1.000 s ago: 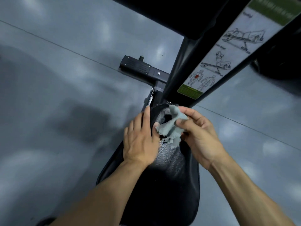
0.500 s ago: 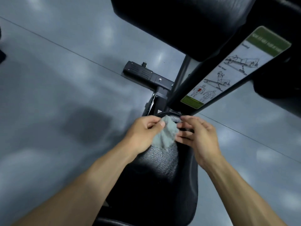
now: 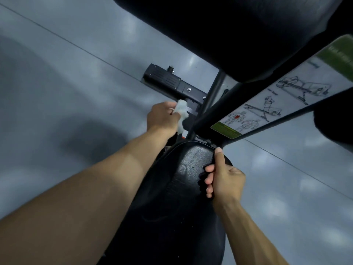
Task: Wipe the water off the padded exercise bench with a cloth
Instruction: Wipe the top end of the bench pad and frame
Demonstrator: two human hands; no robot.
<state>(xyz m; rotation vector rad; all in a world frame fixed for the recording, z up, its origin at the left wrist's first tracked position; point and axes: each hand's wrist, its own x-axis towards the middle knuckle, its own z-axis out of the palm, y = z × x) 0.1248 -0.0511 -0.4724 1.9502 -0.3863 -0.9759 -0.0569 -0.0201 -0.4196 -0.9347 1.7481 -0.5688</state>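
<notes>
Glossy textured black bench pad (image 3: 183,188), soft pale cloth (image 3: 181,109)

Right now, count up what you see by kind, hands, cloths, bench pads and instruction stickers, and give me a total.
Hands: 2, the left hand gripping the cloth, the right hand gripping the seat pad's edge
Cloths: 1, the cloth
Bench pads: 2, the seat pad and the back pad
Instruction stickers: 1, the sticker
Total: 6

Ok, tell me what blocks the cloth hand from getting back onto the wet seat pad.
Nothing visible does. The left hand holds the cloth off the seat pad, beyond its far left edge. The right hand grips only the right edge.
</notes>
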